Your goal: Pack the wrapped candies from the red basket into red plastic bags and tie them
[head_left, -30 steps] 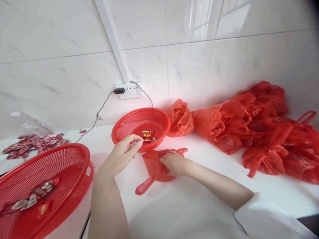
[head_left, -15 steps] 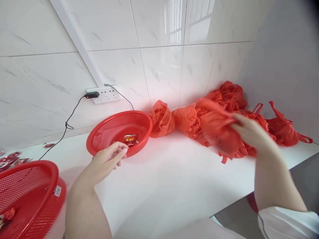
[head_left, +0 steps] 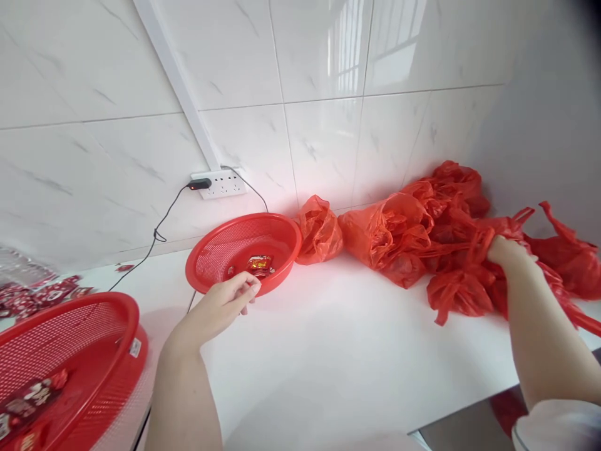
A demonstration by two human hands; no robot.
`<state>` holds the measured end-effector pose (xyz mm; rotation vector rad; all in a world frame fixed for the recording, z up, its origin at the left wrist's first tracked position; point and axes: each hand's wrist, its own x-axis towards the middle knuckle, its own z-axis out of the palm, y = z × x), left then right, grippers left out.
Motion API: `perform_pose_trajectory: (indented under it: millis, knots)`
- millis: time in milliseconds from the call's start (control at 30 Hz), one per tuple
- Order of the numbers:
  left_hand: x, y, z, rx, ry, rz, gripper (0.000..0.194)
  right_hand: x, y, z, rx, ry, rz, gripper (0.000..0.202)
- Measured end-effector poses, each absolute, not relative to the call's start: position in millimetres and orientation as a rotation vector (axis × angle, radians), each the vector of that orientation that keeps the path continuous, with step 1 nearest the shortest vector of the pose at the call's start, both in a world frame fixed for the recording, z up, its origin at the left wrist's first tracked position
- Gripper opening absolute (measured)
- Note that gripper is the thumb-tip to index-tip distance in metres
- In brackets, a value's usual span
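Note:
My left hand (head_left: 231, 299) hovers at the near rim of a round red basket (head_left: 282, 270), fingers curled and close to the thumb; whether they hold anything is too small to tell. A few small red and gold packets (head_left: 260, 264) lie inside that basket. On the right, my right hand (head_left: 509, 254) reaches into a pile of red plastic bags (head_left: 460, 291), its fingers mostly hidden among them. Beside the basket stands a single red bag (head_left: 320, 230), with a bigger, loosely open red bag (head_left: 369, 228) to its right.
A larger red basket (head_left: 134, 313) with packets in it is at the lower left. Behind it lie red and white packets (head_left: 42, 297). A black cable (head_left: 157, 235) runs from the wall socket (head_left: 224, 184) down to the white table (head_left: 323, 338).
My right hand has moved right and down into the bag pile, and the bag it was moving now rests there. The view has shifted slightly left. My left hand keeps its pose.

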<state>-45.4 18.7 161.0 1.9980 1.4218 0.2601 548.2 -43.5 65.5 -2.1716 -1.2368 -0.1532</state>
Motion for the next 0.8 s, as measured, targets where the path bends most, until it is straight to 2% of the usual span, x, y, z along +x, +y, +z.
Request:
perform_pose_trajectory:
  millis: [100,200,300,367,400,467,633,800]
  knots:
    - [-47,18,160,1.987,1.449,0.237,0.036,503,-29,93,-2.293,-0.906,-0.377,0.036]
    - [-47,18,158,1.971,1.477,0.217,0.035,419,-11,132,-1.915,-1.398,-0.36,0.032]
    - [-46,17,156,1.977,1.451,0.19,0.033,322,16,147,-1.599,-1.82,-0.237,0.031]
    - [-46,17,155,1.986,1.413,0.166,0.032,267,39,137,-1.404,-2.237,-0.073,0.034]
    - [-46,17,155,1.99,1.403,0.157,0.031,245,52,127,-1.486,-2.367,0.0,0.035]
    - [-47,17,154,1.986,1.421,0.154,0.03,217,77,104,-1.808,-2.341,0.051,0.044]
    - [-50,18,151,1.969,1.485,0.169,0.031,211,126,55,-2.132,-2.103,-0.002,0.068]
    - [-47,22,147,1.956,1.441,0.147,0.028,226,137,39,-2.202,-2.011,0.013,0.069]
